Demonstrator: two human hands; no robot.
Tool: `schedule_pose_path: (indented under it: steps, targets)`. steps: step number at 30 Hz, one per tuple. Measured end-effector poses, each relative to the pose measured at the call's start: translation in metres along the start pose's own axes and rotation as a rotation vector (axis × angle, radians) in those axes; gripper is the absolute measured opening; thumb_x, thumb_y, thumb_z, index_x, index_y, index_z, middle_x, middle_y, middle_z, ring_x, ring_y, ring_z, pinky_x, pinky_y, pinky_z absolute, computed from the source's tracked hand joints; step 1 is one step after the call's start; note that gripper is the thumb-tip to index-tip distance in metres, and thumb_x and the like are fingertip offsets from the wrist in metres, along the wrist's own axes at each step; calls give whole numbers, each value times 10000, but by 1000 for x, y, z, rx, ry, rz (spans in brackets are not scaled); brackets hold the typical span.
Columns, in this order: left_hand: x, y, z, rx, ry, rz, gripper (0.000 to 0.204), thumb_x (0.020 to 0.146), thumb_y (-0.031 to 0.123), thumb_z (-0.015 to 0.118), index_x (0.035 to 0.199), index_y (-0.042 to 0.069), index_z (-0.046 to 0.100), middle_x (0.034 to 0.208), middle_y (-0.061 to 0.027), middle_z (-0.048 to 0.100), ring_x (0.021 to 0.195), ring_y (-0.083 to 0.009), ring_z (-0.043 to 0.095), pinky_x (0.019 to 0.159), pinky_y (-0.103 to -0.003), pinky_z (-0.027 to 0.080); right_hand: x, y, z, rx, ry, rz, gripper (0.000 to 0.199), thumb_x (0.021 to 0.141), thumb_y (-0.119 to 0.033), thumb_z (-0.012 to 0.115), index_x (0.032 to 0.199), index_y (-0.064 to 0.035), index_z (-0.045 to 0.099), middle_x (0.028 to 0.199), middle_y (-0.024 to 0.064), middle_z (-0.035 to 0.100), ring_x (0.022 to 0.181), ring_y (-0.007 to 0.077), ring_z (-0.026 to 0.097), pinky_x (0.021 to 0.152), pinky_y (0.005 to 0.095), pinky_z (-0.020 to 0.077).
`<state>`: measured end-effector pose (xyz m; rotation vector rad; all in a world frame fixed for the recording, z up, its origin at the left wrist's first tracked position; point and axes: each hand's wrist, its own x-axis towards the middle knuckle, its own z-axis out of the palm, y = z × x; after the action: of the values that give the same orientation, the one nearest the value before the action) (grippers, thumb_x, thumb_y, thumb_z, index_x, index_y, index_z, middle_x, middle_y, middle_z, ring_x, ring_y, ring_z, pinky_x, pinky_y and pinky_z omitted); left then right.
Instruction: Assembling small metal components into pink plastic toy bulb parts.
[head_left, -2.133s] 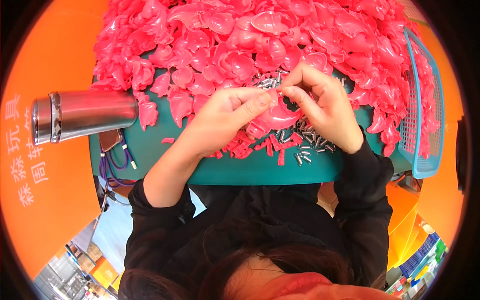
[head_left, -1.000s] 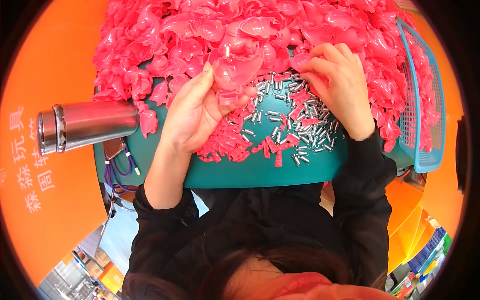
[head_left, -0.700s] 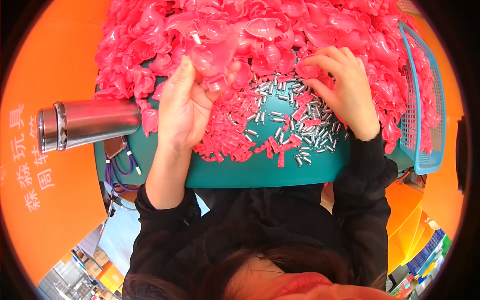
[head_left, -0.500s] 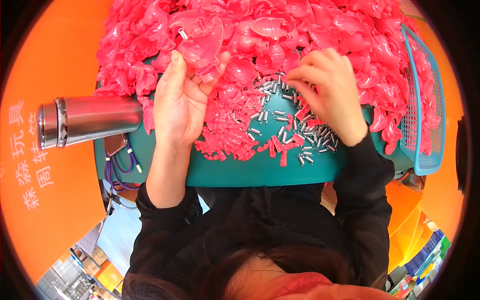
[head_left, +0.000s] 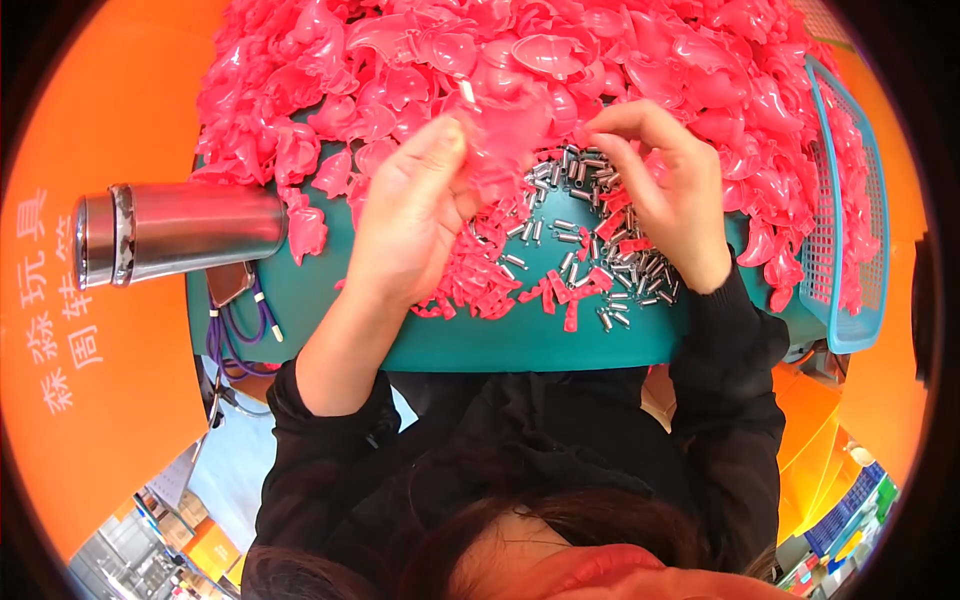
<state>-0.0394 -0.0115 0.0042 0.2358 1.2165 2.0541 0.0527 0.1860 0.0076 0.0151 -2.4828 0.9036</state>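
My left hand (head_left: pixel 412 210) holds a shiny pink plastic shell (head_left: pixel 508 130), blurred by motion, above the middle of the heap. A small pale metal piece (head_left: pixel 467 92) shows at the shell's upper left. Across from it, my right hand (head_left: pixel 680 190) has thumb and forefinger brought close together at the shell's right; whatever lies between the fingertips is too small to make out. Beneath the hands, small silver metal cylinders (head_left: pixel 640 272) are scattered on the green tabletop (head_left: pixel 480 345). Small pink plastic bits (head_left: pixel 465 275) lie in a pile left of them.
A large heap of pink shells (head_left: pixel 690 60) covers the far tabletop. On the left lies a steel flask (head_left: pixel 200 235), with a purple cord (head_left: pixel 240 335) below it. A blue plastic basket (head_left: pixel 845 200) holding pink parts stands at the right edge.
My left hand has moved right with the pink shell, bringing it near my right hand. The right hand has shifted slightly upward, and its wrist has barely moved.
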Motion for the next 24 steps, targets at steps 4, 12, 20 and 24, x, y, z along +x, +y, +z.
schedule_pose_path:
  steps: [4,12,20,24]
  targets:
    - [-7,-6,14,-18,-50,-116,283,968,176,496,1193,10,542,1061,-38,630,919,-109,613,780,-271,520,-1,-14,-5,559,60,291,73,817,37,616,878,6,641,904,70,641,806,109,590,705,227,455]
    - [-11,-16,12,165,-9,-157,347,908,175,615,1201,1,548,991,-3,629,860,-53,570,709,-215,483,-6,-11,7,252,88,63,190,695,77,692,862,-13,704,849,87,654,784,166,607,719,246,468]
    - [-12,-21,12,37,-54,-203,279,903,155,615,1139,19,556,949,-21,633,865,-78,592,714,-238,509,-8,-11,8,213,24,53,193,696,65,687,868,-21,705,806,86,664,781,200,621,739,292,474]
    - [-11,-22,12,-85,-98,-214,250,917,146,588,1128,17,551,944,-23,625,848,-88,600,736,-262,522,-6,-13,10,191,70,19,139,697,26,687,821,-37,703,760,85,663,735,223,626,663,296,479]
